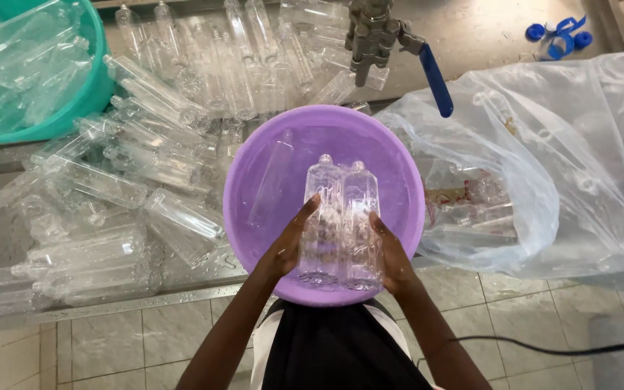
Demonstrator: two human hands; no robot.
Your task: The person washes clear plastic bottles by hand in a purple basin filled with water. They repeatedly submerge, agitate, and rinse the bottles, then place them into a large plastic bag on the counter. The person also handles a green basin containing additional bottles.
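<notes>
Two clear plastic bottles (341, 217) are held side by side over a purple basin (254, 173) that has water in it. My left hand (288, 245) presses the left bottle from its side. My right hand (391, 253) presses the right bottle from the other side. Both bottles point their necks away from me. A third clear bottle (272, 177) lies in the basin's left part, apart from my hands.
Many clear bottles (139, 159) are piled on the wet metal counter at left and behind. A teal basin (92, 87) with bottles stands at top left. A tap with a blue lever (435, 79) hangs above the purple basin. A large clear plastic bag (543, 159) lies at right.
</notes>
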